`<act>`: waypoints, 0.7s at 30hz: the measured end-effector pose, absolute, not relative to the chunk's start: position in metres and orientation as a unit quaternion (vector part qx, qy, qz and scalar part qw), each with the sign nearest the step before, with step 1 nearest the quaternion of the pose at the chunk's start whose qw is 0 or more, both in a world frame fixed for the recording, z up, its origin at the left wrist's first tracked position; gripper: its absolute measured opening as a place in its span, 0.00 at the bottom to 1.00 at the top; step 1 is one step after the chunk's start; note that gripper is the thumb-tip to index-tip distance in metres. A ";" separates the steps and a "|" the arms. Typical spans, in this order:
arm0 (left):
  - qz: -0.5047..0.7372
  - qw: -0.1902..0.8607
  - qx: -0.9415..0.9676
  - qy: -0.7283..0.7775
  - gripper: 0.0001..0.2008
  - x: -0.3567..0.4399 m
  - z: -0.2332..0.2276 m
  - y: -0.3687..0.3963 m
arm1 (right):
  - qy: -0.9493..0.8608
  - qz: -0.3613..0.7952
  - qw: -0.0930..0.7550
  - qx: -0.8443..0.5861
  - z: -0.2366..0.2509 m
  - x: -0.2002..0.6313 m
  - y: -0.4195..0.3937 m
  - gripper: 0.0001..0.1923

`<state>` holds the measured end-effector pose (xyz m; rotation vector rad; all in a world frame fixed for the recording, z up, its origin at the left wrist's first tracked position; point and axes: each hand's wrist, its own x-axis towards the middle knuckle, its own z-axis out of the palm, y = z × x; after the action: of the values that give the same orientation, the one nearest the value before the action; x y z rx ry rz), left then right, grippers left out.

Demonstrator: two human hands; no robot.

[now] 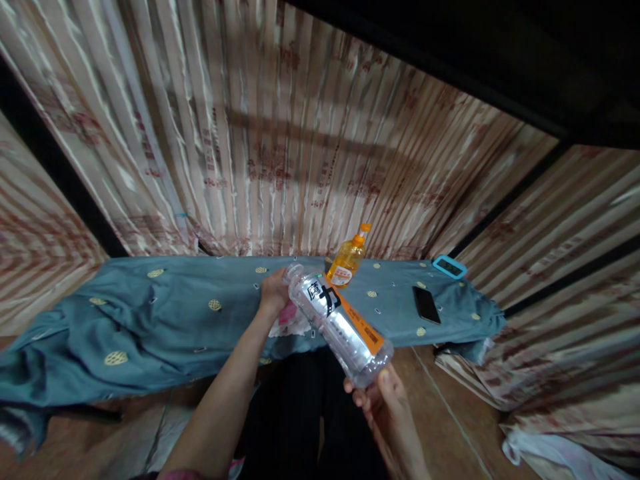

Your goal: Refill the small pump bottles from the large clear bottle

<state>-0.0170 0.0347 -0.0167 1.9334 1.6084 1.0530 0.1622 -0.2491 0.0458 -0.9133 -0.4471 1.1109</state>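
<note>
Bottle (341, 325) slants between my two hands, clear plastic with a silver and orange label, held up over the near edge of the cloth-covered table (165, 287). Its long axis is what matters most, I judge: it runs from the neck, at the far left over the table, down to the base, at the near right beyond the near edge. My left hand (274, 292) is at the neck and looks closed about it, though my fingertips are hidden behind the plastic. My right hand (384, 398) grasps the base, the thumb on one side and fingers on the other. So neither hand is nearer overall; each has its own end, the left reaching farther out over the tabletop, the right nearer my body. Just beside my left wrist, a crumpled pink-and-white thing (290, 325) lies by the near edge, partly covered by the bottle. Past the label, toward the back edge, stands an orange-capped bottle (345, 263) of yellow liquid, apart from my fingers. A dark phone (427, 305) lies toward the right end, and a blue-framed device (449, 267) sits at the back right corner, both well apart from my hands.
</note>
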 end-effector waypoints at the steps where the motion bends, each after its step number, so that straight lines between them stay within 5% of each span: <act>1: 0.372 0.203 0.694 0.581 0.09 -0.017 -0.016 0.034 | -0.203 0.504 0.728 -0.417 0.044 0.164 -0.249 0.27; 21: 0.371 0.205 0.694 0.582 0.05 -0.015 -0.017 0.035 | -0.213 0.481 0.735 -0.428 0.048 0.162 -0.248 0.26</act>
<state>-0.0155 0.0348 -0.0172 1.9339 1.6229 1.0348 0.1616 -0.2477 0.0479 -0.9412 -0.4687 1.0562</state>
